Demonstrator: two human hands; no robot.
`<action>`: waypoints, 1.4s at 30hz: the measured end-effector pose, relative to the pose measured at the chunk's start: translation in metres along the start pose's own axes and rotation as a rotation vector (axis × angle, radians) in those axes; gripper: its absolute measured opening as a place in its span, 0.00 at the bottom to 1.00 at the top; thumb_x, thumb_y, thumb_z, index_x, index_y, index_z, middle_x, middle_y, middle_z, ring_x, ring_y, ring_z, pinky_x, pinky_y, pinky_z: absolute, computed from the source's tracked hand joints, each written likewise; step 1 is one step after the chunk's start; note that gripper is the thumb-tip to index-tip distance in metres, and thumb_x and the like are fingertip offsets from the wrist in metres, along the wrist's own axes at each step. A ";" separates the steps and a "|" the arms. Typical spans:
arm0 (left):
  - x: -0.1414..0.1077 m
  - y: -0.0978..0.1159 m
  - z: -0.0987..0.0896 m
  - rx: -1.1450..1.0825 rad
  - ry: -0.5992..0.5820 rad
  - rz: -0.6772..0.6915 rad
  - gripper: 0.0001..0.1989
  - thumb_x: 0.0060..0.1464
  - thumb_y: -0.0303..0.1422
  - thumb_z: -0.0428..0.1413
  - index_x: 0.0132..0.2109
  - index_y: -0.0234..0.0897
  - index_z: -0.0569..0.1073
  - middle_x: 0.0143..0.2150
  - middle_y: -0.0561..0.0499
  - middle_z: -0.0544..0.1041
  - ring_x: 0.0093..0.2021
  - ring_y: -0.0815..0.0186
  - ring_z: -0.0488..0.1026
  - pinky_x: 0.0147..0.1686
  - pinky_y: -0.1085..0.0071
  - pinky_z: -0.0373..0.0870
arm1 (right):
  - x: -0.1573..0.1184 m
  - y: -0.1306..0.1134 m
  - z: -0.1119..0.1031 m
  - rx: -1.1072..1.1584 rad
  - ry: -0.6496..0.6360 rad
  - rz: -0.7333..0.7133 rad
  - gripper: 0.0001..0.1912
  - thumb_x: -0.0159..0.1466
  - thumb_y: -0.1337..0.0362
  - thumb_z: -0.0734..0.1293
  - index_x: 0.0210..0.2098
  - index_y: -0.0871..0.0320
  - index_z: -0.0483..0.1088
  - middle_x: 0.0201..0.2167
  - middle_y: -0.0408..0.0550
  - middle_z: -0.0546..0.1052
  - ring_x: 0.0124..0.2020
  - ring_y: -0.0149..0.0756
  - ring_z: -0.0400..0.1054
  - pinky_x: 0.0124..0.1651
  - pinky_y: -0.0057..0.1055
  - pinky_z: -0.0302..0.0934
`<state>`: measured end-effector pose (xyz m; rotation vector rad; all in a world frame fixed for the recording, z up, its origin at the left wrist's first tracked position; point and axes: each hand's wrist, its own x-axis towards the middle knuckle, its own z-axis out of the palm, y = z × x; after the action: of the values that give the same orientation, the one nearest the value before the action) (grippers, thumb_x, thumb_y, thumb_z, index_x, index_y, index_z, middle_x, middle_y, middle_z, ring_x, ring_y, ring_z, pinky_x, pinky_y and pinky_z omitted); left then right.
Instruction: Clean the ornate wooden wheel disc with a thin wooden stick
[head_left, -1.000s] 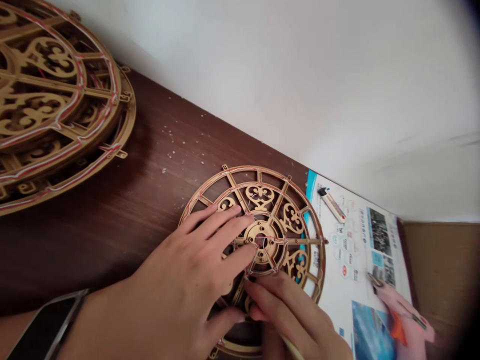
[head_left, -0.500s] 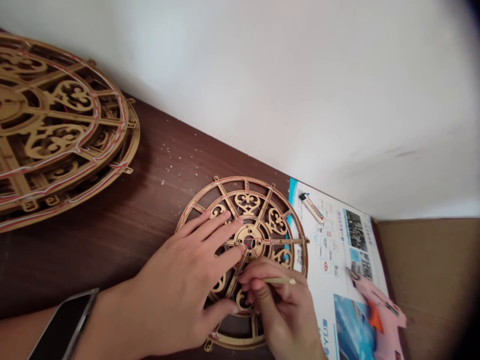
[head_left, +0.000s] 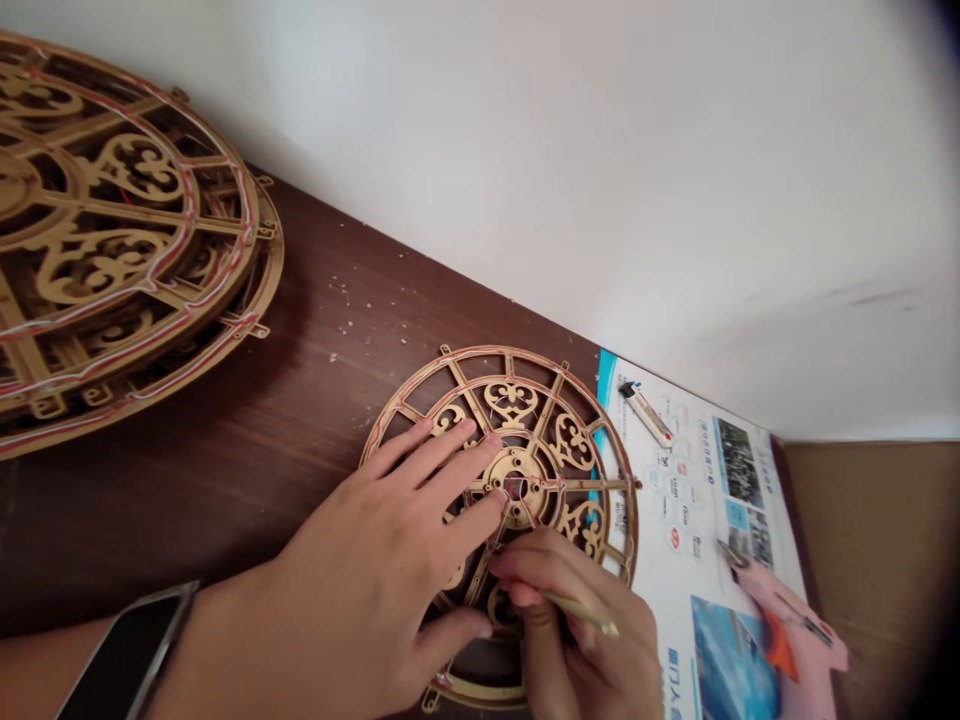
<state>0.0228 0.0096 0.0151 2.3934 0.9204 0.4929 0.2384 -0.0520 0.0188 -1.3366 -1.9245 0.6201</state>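
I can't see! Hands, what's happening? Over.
Left hand spread on fretwork wooden wheel. Right hand gripping thin pale stick near hub. Stacked wooden wheels aside.

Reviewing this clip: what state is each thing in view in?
Round fretwork wooden wheel, flat on the dark wooden table, red thread along its spokes.
Left hand, spread open on it.
Right hand, pinching a thin pale stick.
Stack of matching wooden wheels, lying flat, red-threaded.
Slim cream-and-black case, lying on the printed leaflet.

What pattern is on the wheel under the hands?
The wooden wheel has heart scrollwork, best in head view.
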 end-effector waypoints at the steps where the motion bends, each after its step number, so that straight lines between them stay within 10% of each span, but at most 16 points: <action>1: 0.000 0.000 0.000 -0.001 -0.005 -0.009 0.25 0.65 0.39 0.65 0.67 0.46 0.72 0.81 0.50 0.64 0.80 0.51 0.62 0.79 0.41 0.60 | 0.000 0.000 0.000 0.004 -0.007 0.004 0.13 0.70 0.79 0.63 0.45 0.56 0.75 0.35 0.45 0.80 0.32 0.29 0.77 0.34 0.24 0.71; 24: 0.001 -0.001 -0.002 0.003 -0.034 0.014 0.28 0.65 0.44 0.67 0.67 0.46 0.73 0.82 0.49 0.63 0.81 0.49 0.60 0.81 0.40 0.55 | -0.002 0.001 0.001 0.115 0.074 0.222 0.09 0.79 0.67 0.65 0.43 0.55 0.78 0.29 0.41 0.79 0.27 0.28 0.76 0.28 0.23 0.66; 42: 0.001 -0.001 0.001 -0.003 -0.025 0.016 0.26 0.69 0.43 0.63 0.69 0.46 0.70 0.82 0.49 0.63 0.81 0.55 0.59 0.83 0.48 0.50 | 0.005 -0.005 0.003 -0.058 0.065 -0.021 0.12 0.70 0.80 0.68 0.44 0.57 0.75 0.34 0.44 0.83 0.33 0.30 0.79 0.38 0.25 0.76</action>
<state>0.0234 0.0102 0.0143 2.4003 0.8893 0.4697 0.2322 -0.0493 0.0222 -1.3538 -1.9144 0.5076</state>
